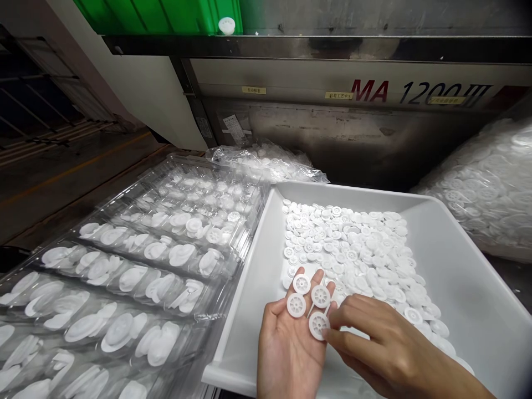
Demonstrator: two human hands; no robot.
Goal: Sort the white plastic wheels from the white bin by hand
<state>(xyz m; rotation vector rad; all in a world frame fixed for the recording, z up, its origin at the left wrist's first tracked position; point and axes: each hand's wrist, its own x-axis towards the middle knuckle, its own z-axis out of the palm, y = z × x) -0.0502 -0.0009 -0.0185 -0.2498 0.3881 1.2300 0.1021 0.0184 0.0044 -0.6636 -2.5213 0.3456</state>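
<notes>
My left hand [286, 338] is palm up over the near part of the grey bin [245, 327], with several small white spoked plastic wheels [296, 305] lying on its palm and fingers. Thin white stems show beside two of them. The fingers and thumb of my right hand [374, 332] are pinched at the edge of the nearest wheel [319, 326] in that palm. Behind both hands, many loose white plastic wheels [353, 244] are heaped in the bin.
On the left, clear plastic trays [137, 233] hold white parts in their pockets. A clear bag of white parts [270, 160] lies behind the bin, and a larger bag [490, 188] bulges at right. A steel ledge [332, 47] with a green crate [166, 16] runs above.
</notes>
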